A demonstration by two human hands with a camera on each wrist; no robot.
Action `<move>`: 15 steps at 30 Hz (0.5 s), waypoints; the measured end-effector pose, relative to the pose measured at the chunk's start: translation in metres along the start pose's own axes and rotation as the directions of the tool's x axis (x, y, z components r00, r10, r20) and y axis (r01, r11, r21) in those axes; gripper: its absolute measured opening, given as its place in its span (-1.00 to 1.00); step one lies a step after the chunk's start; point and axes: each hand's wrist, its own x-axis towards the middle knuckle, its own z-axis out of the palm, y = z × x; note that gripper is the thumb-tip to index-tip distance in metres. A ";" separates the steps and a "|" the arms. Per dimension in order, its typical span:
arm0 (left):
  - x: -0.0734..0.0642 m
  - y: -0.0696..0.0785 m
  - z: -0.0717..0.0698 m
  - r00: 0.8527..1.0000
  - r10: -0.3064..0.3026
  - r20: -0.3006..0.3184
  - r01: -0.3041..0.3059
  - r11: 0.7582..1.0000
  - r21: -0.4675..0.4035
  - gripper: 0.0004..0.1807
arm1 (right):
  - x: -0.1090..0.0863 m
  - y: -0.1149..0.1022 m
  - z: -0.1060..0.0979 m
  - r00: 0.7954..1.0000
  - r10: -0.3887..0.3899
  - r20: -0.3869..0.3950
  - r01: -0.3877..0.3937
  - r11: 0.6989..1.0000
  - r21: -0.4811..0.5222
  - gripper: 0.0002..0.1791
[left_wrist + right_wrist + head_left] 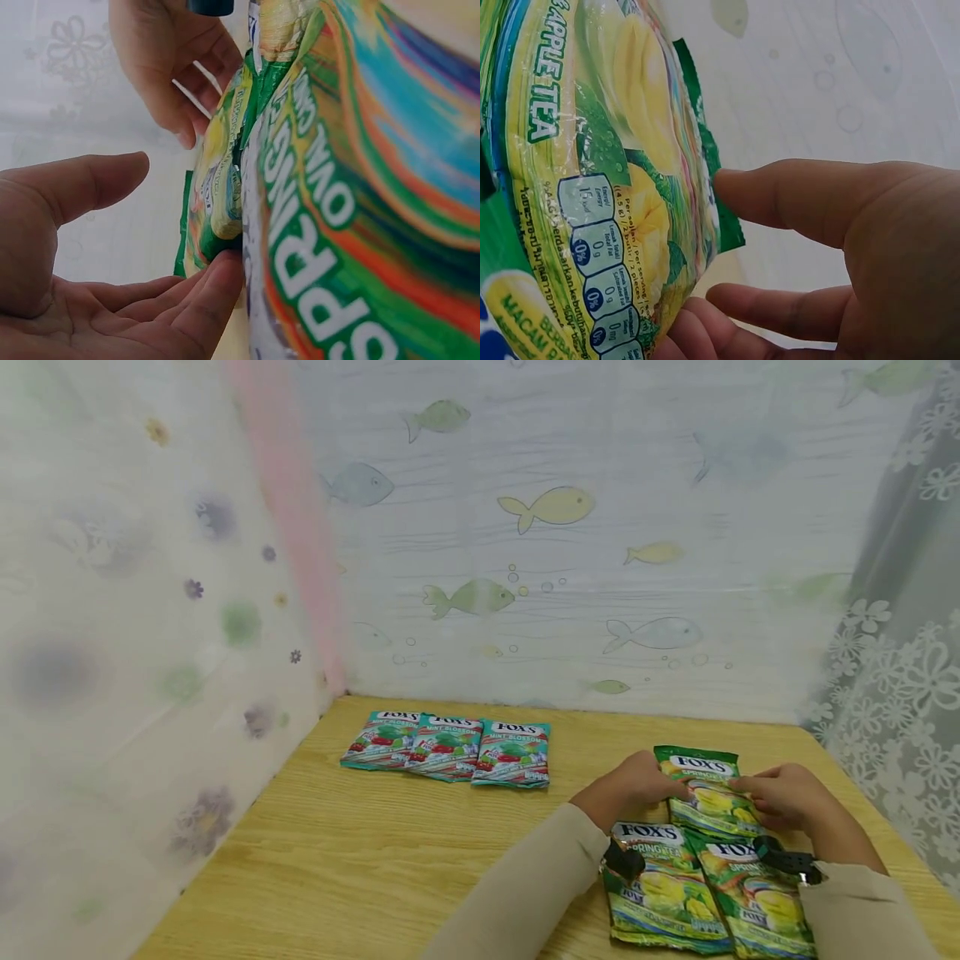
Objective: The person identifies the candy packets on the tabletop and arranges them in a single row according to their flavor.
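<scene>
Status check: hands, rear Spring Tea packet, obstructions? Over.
Left hand at left edge of rear packet; right hand at its right edge. Two matching packets just in front. Nothing seen between hands and packet.

Green and yellow with multicoloured swirls on the Fox's Spring Tea bags (708,797), lower right; teal with red-and-white stripes on the Fox's Mint Blossom bags (446,749), just below centre. Yellow wood grain on the tabletop (375,860), beige on the sleeves (517,893). Green and yellow fish on the white back sheet (555,556), upper centre; purple flowers on the left sheet (165,635).

Head view down over table (360,852), close wrist views, packet (711,800) seemingly shared
</scene>
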 end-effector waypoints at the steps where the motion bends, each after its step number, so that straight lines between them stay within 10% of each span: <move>1: 0.000 0.000 0.000 1.000 -0.004 -0.002 0.004 1.000 0.001 -0.61 | 0.000 0.000 0.000 1.000 0.004 -0.003 -0.004 1.000 -0.008 -0.21; 10: 0.006 -0.002 -0.001 1.000 -0.021 0.017 0.021 0.999 -0.035 -0.64 | 0.001 0.004 0.000 1.000 -0.013 0.002 0.013 0.999 -0.040 -0.45; 15: 0.006 -0.004 0.000 0.999 -0.035 -0.001 0.035 0.997 -0.072 -0.62 | 0.003 0.005 0.003 0.998 -0.021 -0.059 0.019 0.999 -0.034 -0.26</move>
